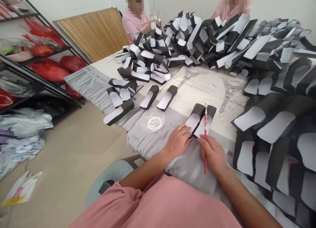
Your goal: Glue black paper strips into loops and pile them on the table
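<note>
Two folded pieces, black outside with white shoe-sole-shaped panels, lie side by side before me: a left piece (pixel 193 120) and a right piece (pixel 210 115). My left hand (pixel 178 140) is closed on the near end of the left piece, fingers on top and thumb at its edge. A slim red paintbrush (pixel 205 140) is in my right hand (pixel 214 153), bristles pointing away from me over the right piece. The fingers of that hand also touch the right piece's near end. Left of my hands, a clear shallow dish (pixel 153 120) contains a white substance.
Similar pieces form a large pile (pixel 182 40) at the back and rows (pixel 263 119) on the right. A few lie near the dish on the printed tablecloth (pixel 201 80). Two people in pink sit opposite. A shelf (pixel 37 58) with red bags stands left; a stool (pixel 108 178) is below.
</note>
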Demonstrator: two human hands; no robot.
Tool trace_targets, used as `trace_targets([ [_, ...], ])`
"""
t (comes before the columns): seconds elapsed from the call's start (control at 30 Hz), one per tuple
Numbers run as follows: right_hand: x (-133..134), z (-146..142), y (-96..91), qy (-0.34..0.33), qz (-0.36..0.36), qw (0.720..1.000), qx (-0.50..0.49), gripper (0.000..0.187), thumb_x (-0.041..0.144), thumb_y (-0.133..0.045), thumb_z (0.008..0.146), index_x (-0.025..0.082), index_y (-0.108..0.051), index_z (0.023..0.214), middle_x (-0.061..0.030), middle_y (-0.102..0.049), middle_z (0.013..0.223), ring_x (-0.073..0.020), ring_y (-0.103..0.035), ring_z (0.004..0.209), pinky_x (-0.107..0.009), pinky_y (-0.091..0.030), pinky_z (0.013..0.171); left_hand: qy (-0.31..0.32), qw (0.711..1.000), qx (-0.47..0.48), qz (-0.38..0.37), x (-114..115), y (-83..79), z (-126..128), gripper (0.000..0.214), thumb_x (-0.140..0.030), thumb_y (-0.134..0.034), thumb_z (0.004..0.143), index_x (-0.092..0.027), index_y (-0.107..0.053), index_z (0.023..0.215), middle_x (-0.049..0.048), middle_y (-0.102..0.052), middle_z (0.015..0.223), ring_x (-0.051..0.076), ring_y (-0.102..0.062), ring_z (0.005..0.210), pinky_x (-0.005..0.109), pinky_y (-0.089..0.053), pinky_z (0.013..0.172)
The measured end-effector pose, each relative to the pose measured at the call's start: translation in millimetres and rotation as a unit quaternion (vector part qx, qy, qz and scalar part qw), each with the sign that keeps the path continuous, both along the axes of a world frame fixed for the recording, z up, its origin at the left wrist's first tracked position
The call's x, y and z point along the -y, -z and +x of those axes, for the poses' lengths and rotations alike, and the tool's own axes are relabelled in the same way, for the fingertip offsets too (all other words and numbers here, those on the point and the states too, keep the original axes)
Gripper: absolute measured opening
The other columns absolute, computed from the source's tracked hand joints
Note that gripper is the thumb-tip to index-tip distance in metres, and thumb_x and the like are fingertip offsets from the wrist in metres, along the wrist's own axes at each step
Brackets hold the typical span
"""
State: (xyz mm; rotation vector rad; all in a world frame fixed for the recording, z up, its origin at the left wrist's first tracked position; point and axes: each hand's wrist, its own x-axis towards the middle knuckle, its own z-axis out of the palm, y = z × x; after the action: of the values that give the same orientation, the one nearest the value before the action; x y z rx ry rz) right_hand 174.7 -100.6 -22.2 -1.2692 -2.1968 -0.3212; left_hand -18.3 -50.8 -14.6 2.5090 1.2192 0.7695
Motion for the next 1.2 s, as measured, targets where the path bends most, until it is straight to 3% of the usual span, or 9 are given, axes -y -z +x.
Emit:
trace_targets([
  [0.17, 0.8, 1.2, -3.4, -0.018, 0.039, 0.998, -0.048, 0.022, 0.019, -0.058, 0.095, 0.022, -0.064, 0.116, -0.008, -0.074, 0.106, -0.0215, -0.067, 0.101, -0.041, -0.053, 0.097, -0.077, 0.997, -0.019, -0.023, 1.4, -10.7, 2.8, 0.01, -0.03, -0.067, 0.09, -0.021, -0.069, 0.093, 0.0094, -0.07, 0.125, 0.029, -0.06, 0.119, 0.046, -0.049, 0.098],
  [0.3, 2.4, 6.8, -10.9, -0.035, 0.06, 0.992, -0.104, 0.041, 0.042, -0.038, 0.104, 0.021, -0.056, 0.134, -0.0119, -0.073, 0.113, -0.0231, -0.066, 0.108, -0.049, -0.049, 0.104, -0.117, 0.989, -0.073, -0.052, -3.1, -27.0, 5.3, 0.016, -0.032, -0.067, 0.09, -0.02, -0.066, 0.1, 0.0093, -0.073, 0.11, 0.029, -0.066, 0.104, 0.043, -0.047, 0.087],
  [0.47, 9.1, 12.5, -24.3, -0.038, 0.063, 0.985, -0.158, 0.054, 0.051, -0.02, 0.105, 0.024, -0.05, 0.14, -0.0146, -0.067, 0.118, -0.0247, -0.065, 0.111, -0.048, -0.054, 0.095, -0.13, 0.984, -0.101, -0.062, -13.8, -36.5, 12.0, 0.021, -0.04, -0.067, 0.09, -0.02, -0.065, 0.088, 0.0078, -0.072, 0.092, 0.029, -0.068, 0.093, 0.039, -0.047, 0.08],
  [0.57, 14.9, 14.8, -31.7, -0.033, 0.055, 0.98, -0.19, 0.054, 0.052, -0.021, 0.104, 0.024, -0.056, 0.134, -0.0138, -0.067, 0.115, -0.0237, -0.066, 0.106, -0.04, -0.056, 0.084, -0.149, 0.983, -0.083, -0.062, -19.9, -33.1, 16.9, 0.024, -0.039, -0.066, 0.09, -0.018, -0.064, 0.101, 0.0107, -0.072, 0.104, 0.03, -0.068, 0.098, 0.037, -0.049, 0.078],
  [0.67, 17.3, 16.7, -35.7, -0.034, 0.072, 0.971, -0.226, 0.05, 0.05, -0.028, 0.104, 0.022, -0.063, 0.126, -0.0127, -0.068, 0.106, -0.0227, -0.067, 0.097, -0.037, -0.056, 0.078, -0.182, 0.979, -0.069, -0.056, -24.6, -30.3, 20.2, 0.043, -0.035, -0.065, 0.09, -0.015, -0.054, 0.126, 0.0162, -0.068, 0.119, 0.032, -0.067, 0.106, 0.037, -0.05, 0.078],
  [0.8, 13.3, 19.8, -36.8, -0.006, 0.104, 0.964, -0.247, 0.021, 0.043, -0.06, 0.096, 0.023, -0.065, 0.101, -0.0057, -0.069, 0.088, -0.0185, -0.067, 0.08, -0.033, -0.055, 0.07, -0.171, 0.98, -0.087, -0.051, -29.8, -35.8, 22.2, 0.053, -0.035, -0.063, 0.091, -0.017, -0.049, 0.139, 0.0159, -0.069, 0.116, 0.032, -0.07, 0.1, 0.037, -0.05, 0.079],
  [0.93, 8.2, 24.5, -38.6, 0.036, 0.149, 0.958, -0.242, 0.02, 0.031, -0.073, 0.088, 0.025, -0.055, 0.083, 0.0026, -0.062, 0.068, -0.0142, -0.061, 0.063, -0.032, -0.054, 0.067, -0.145, 0.98, -0.125, -0.053, -36.5, -42.1, 28.7, 0.041, -0.041, -0.061, 0.092, -0.021, -0.064, 0.128, 0.0122, -0.072, 0.103, 0.031, -0.071, 0.091, 0.037, -0.05, 0.078],
  [1.07, 9.0, 29.7, -43.1, 0.068, 0.175, 0.945, -0.268, 0.021, 0.018, -0.074, 0.085, 0.026, -0.054, 0.085, 0.0049, -0.059, 0.065, -0.0141, -0.06, 0.062, -0.031, -0.053, 0.063, -0.148, 0.974, -0.159, -0.071, -42.6, -38.4, 36.1, 0.032, -0.043, -0.06, 0.092, -0.018, -0.074, 0.108, 0.0133, -0.073, 0.097, 0.033, -0.07, 0.091, 0.039, -0.05, 0.076],
  [1.2, 13.0, 31.3, -49.3, 0.082, 0.179, 0.94, -0.277, 0.019, 0.013, -0.069, 0.085, 0.026, -0.057, 0.095, 0.0032, -0.063, 0.071, -0.0156, -0.065, 0.068, -0.03, -0.053, 0.062, -0.168, 0.979, -0.09, -0.074, -43.7, -32.6, 31.3, 0.018, -0.032, -0.065, 0.088, -0.019, -0.073, 0.098, 0.0105, -0.074, 0.1, 0.028, -0.07, 0.09, 0.036, -0.051, 0.074],
])
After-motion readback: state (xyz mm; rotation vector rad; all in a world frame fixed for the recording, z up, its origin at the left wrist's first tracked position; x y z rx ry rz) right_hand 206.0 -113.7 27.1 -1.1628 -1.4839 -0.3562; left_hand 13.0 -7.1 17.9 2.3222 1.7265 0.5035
